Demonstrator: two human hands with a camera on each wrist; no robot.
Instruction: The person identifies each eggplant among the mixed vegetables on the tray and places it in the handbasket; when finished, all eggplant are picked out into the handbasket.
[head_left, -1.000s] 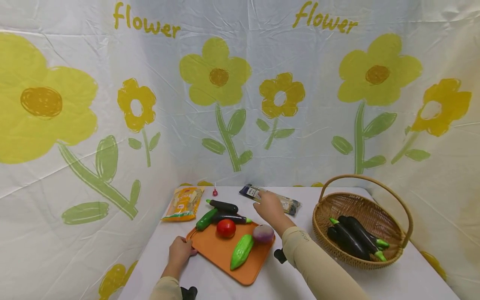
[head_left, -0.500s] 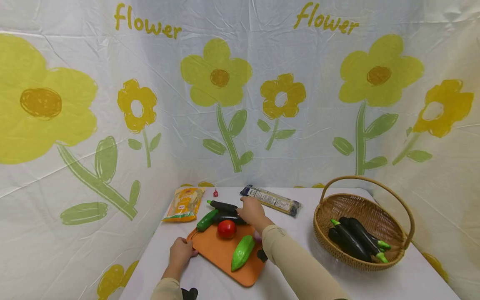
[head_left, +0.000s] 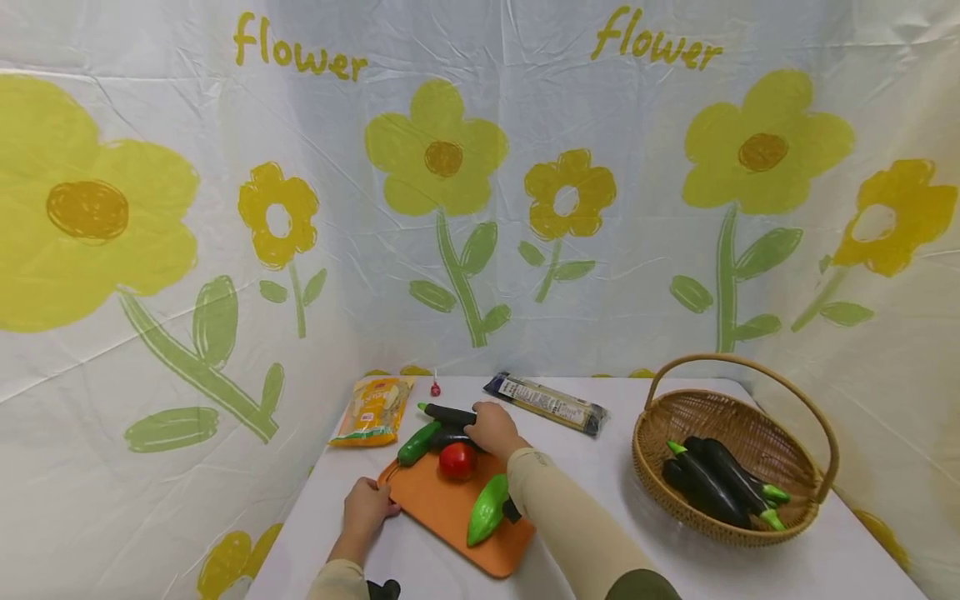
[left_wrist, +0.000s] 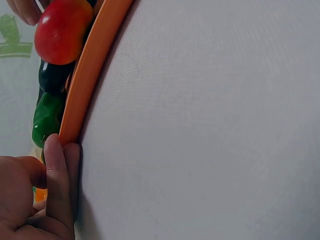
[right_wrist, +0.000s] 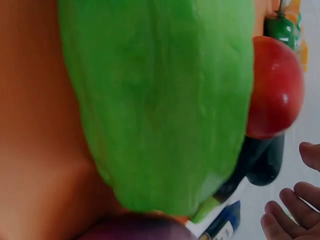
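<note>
My left hand (head_left: 366, 508) grips the left corner of an orange tray (head_left: 427, 497), its fingers (left_wrist: 57, 175) at the rim. My right hand (head_left: 495, 429) reaches over the tray's far side, beside two dark eggplants; the farther eggplant (head_left: 448, 414) ends by its fingertips. In the right wrist view, the thumb and fingers are spread, with nothing visible between them. A red tomato (head_left: 457, 461), a dark green pepper (head_left: 418, 443) and a light green ridged vegetable (head_left: 488, 510) lie on the tray. A purple round vegetable (right_wrist: 137, 230) shows in the right wrist view; my right arm hides it from the head view.
On the right stands a wicker basket (head_left: 648, 467) with a tall handle and several eggplants (head_left: 708, 483). Along the back lie an orange-yellow packet (head_left: 372, 412), a small red lollipop (head_left: 435, 388) and a long clear-and-dark packet (head_left: 547, 404). A flowered cloth wall encloses the table.
My right hand has moved left from near the long packet to the eggplants at the tray's far side. The left hand keeps its hold on the tray.
</note>
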